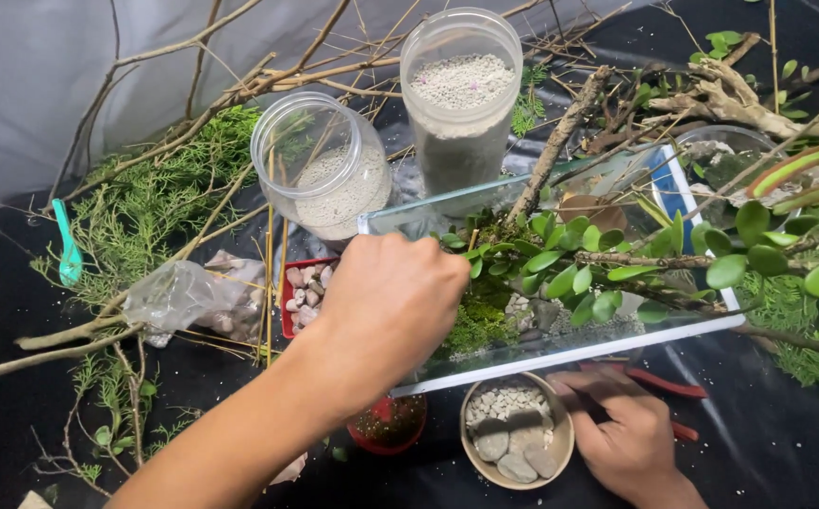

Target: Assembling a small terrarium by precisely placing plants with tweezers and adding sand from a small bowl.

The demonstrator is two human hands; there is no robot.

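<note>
Left hand [392, 300] reaches into glass tank [560, 353] — fingers hidden; right hand [628, 435] grips dark tool beside pebble bowl [515, 441].

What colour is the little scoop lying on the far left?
The scoop is turquoise green, seen in the head view.

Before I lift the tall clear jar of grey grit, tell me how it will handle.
The tall jar is filled nearly to its open top, so probably heavy for its size. Its smooth clear wall may be slippery. Tall, narrow and lidless, it could tip and spill if pushed high.
</note>
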